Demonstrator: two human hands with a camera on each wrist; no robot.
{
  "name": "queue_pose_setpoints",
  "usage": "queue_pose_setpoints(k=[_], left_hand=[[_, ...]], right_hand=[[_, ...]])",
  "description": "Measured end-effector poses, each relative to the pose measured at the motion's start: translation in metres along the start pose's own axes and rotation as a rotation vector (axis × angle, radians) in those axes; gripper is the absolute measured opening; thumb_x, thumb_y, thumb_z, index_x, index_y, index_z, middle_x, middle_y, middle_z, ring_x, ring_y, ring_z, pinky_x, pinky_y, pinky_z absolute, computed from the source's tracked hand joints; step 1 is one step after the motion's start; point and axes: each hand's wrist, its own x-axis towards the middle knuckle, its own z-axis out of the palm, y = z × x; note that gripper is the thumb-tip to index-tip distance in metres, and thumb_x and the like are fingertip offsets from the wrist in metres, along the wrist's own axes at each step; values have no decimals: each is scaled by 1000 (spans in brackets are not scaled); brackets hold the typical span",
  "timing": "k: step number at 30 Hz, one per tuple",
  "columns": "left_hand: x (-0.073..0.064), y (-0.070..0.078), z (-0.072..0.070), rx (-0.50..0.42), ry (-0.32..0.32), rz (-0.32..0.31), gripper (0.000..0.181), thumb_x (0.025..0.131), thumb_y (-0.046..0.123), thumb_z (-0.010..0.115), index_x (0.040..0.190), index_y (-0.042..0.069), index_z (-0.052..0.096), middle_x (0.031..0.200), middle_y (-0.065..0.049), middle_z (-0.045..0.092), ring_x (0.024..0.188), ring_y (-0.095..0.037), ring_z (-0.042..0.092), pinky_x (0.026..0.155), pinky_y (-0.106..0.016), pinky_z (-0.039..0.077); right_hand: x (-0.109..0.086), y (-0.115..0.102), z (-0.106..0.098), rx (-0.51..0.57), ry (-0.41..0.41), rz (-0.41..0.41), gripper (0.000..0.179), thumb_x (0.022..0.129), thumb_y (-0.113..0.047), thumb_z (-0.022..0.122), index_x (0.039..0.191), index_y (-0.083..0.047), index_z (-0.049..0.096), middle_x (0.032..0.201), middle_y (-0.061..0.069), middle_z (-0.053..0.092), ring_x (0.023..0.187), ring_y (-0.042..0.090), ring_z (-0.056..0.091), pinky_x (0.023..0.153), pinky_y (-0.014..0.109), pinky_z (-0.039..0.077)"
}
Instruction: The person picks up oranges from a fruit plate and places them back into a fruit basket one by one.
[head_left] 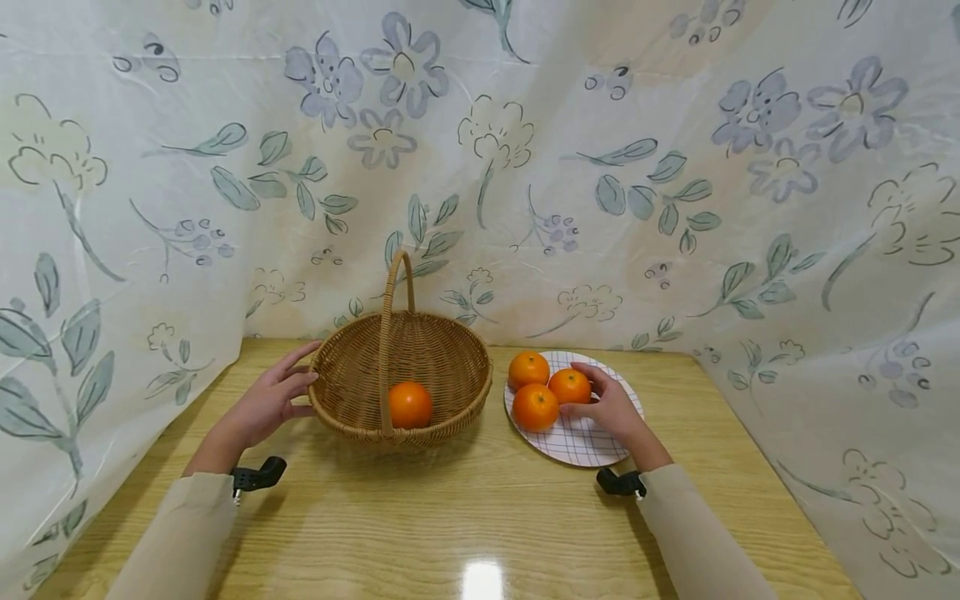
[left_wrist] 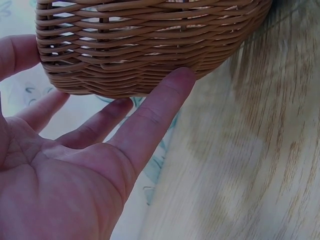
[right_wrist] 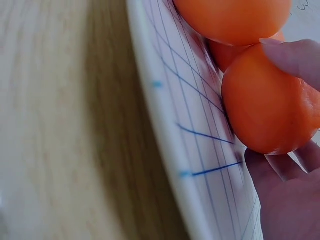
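Note:
A brown wicker basket [head_left: 438, 333] with a tall arched handle stands left of centre, and one orange [head_left: 410, 405] lies inside it. My left hand [head_left: 266, 400] is at the basket's left side; its fairly straight fingers and thumb touch the outer wickerwork [left_wrist: 145, 60]. To the right is a white plate [head_left: 585, 446] with a grid pattern, bearing three oranges. My right hand [head_left: 611, 406] holds the rightmost orange [head_left: 570, 387], thumb on one side and fingers on the other. Beside it on the plate are a front orange [head_left: 536, 407] and a rear orange [head_left: 528, 369].
Everything stands on a light wooden table [head_left: 420, 517]. A floral curtain [head_left: 525, 167] hangs behind the table and along both sides. Each wrist wears a black camera mount, one of them the left mount [head_left: 258, 474].

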Motion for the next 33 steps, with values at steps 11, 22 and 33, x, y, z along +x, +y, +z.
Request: queue_pose_setpoints(k=[11,22,33], left_hand=[[-1,-1,-1,7,3,0,68,111,30,45,167,19,8,154,-32,25,116,-12,64,87,-39,61],[-2,-3,-1,10,-2,2,68,112,30,44,167,18,7,156,-33,24,117,-12,64,87,-39,61],[-1,-1,-2,3,1,-10,69,111,29,45,167,18,6,158,-33,22,117,-10,62,87,-39,61]], right_hand=[[-9,-6,-3,4,24,-19,90,80,-31,89,156,-15,43,154,8,49,131,34,53,117,52,41],[-17,-16,-9,-3,41,-36,90,81,-33,89,156,-17,42,156,9,46,133,37,53,112,51,46],[-28,-33,-16,-9,13,-65,85,83,-28,87,155,-20,43,155,11,45,132,40,56,99,35,57]])
